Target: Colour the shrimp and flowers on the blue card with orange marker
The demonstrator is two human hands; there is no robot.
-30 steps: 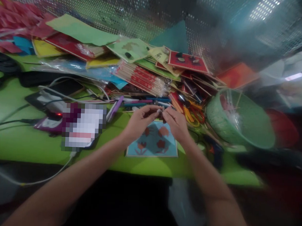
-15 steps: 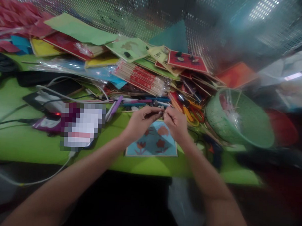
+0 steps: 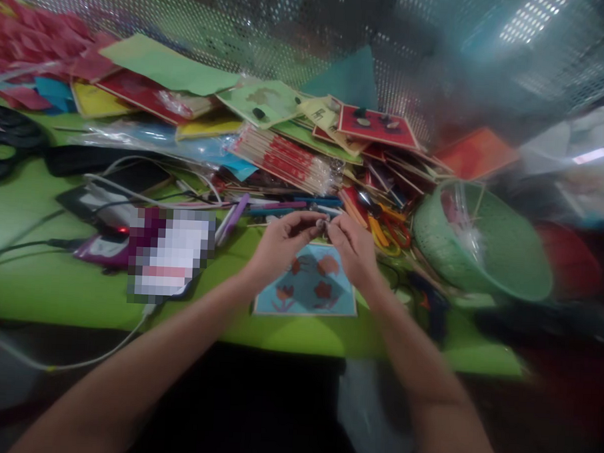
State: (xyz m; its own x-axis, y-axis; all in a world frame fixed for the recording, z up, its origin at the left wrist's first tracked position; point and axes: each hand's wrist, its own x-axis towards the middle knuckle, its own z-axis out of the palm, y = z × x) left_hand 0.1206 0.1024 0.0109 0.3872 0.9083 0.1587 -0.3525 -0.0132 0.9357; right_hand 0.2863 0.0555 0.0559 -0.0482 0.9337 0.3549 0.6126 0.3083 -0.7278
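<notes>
My left hand (image 3: 280, 244) and my right hand (image 3: 355, 249) meet fingertip to fingertip over a light-blue card (image 3: 303, 301). A small grey, pebble-like piece (image 3: 321, 224) is pinched between them; it is too small to name surely. The left thumb and forefinger close on it from one side, and the right fingertips press at its other side. Below the hands, the card lies flat near the table's front edge and shows orange-brown flower shapes. My hands and their shadow cover its upper part.
On the green table (image 3: 217, 326), a phone (image 3: 173, 261) with a blurred screen lies left, beside cables. Orange-handled scissors (image 3: 389, 230) and pens (image 3: 277, 209) lie behind my hands. A green basket (image 3: 511, 249) stands right. Colored cards (image 3: 379, 126) and bundled sticks (image 3: 285, 160) are piled behind.
The grey piece shows more clearly between my fingertips, and the right fingers have shifted slightly around it. The whole view has moved a little; the card has stayed in place.
</notes>
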